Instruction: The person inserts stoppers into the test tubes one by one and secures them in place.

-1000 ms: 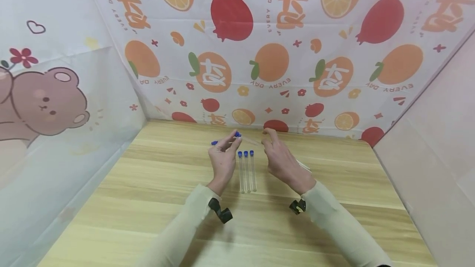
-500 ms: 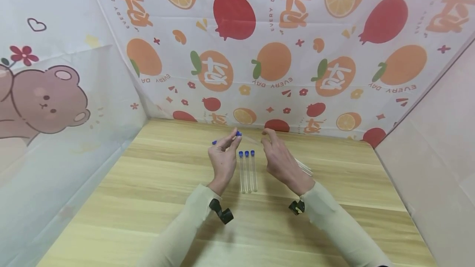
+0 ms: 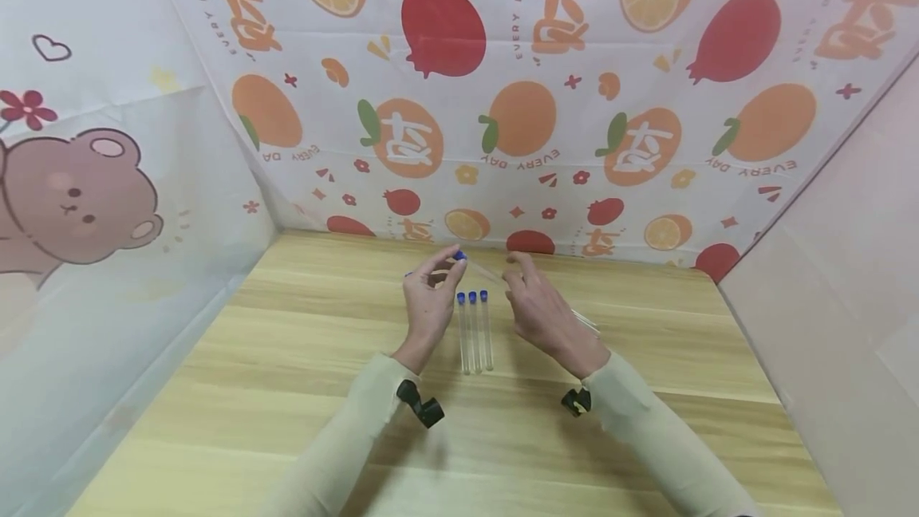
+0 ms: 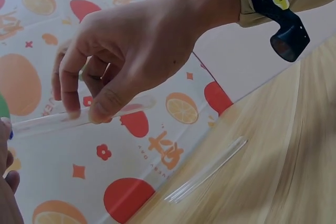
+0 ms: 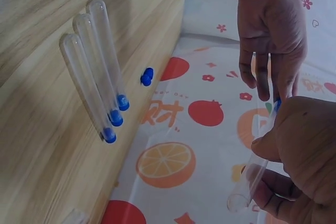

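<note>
L hand (image 3: 428,301) pinches the blue cap (image 3: 461,256) btwn thumb & fingertips; R hand (image 3: 542,313) pinches the clear tube (image 4: 50,123) btwn thumb & fingers, rounded end poking out past the grip. Tube's up off the table (image 3: 287,405), slanted, its mouth at the cap. Can't tell if cap is fully seated, L fingers hide the join.

Main risk IMO: cap goes in crooked, b/c tube & cap are each held by a light pinch & a small tilt btwn hands would put them out of line. Push too hard off-axis & the tube prob slips lengthwise thru R fingers, or cracks if it's glass (can't tell glass vs plastic). Half-seated cap could also pop off when L hand lets go, & a dropped tube would likely roll.

Also watch: 3 capped tubes (image 3: 475,337) lie side by side on the table, near & below both hands, so a low wrist might knock them out of row. Loose caps (image 5: 147,76), looks like 2, lie touching each other by L hand, easy to flick away. Bare tubes (image 4: 207,170) lie beside R hand, exact no. unclear; a sleeve sweep could set them rolling
</note>
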A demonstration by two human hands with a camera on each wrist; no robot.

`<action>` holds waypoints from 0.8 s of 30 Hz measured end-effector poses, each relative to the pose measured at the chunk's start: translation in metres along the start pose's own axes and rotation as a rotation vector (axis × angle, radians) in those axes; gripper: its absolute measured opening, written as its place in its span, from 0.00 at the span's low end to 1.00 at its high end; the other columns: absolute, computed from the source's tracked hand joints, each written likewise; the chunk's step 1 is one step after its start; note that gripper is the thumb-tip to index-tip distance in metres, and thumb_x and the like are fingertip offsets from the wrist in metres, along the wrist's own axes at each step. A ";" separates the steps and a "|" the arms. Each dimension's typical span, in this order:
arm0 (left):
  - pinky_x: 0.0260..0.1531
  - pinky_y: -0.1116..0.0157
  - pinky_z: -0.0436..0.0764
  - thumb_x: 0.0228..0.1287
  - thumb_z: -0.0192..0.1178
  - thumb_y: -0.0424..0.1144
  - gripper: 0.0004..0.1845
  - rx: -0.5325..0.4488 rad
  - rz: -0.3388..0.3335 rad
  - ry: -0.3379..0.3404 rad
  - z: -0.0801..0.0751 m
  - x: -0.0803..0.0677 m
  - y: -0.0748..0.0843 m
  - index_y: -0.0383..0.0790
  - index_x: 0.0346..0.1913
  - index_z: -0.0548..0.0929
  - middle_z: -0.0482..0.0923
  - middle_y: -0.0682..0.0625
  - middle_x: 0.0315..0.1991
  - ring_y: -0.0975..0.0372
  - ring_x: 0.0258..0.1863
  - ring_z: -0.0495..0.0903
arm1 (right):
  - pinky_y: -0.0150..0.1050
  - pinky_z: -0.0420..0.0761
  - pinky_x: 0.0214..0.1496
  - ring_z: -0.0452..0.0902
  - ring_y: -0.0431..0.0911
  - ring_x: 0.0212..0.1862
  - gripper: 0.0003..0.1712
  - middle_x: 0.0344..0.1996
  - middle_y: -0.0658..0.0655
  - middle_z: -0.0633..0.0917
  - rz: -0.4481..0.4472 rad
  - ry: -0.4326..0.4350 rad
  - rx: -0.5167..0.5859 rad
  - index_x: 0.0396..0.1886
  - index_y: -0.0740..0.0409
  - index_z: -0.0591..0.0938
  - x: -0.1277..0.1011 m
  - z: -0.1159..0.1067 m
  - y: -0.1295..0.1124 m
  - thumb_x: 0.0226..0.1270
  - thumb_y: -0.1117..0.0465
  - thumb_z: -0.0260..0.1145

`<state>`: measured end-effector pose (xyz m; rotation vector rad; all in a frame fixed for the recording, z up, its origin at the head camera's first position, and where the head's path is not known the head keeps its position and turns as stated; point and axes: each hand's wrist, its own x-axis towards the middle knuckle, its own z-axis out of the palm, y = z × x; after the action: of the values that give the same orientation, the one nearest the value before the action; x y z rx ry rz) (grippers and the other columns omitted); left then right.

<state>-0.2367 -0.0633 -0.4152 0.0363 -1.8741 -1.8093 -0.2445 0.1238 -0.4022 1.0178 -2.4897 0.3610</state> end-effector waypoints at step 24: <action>0.41 0.66 0.90 0.64 0.68 0.31 0.15 -0.208 -0.248 -0.036 -0.021 0.011 -0.030 0.27 0.51 0.83 0.86 0.38 0.51 0.65 0.37 0.88 | 0.26 0.83 0.33 0.80 0.43 0.37 0.15 0.63 0.64 0.74 -0.009 -0.034 0.087 0.53 0.65 0.82 -0.007 0.022 -0.024 0.67 0.69 0.68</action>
<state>-0.2482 -0.0895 -0.4405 0.1688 -1.7588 -2.1780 -0.2298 0.1025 -0.4231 1.0776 -2.5178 0.4558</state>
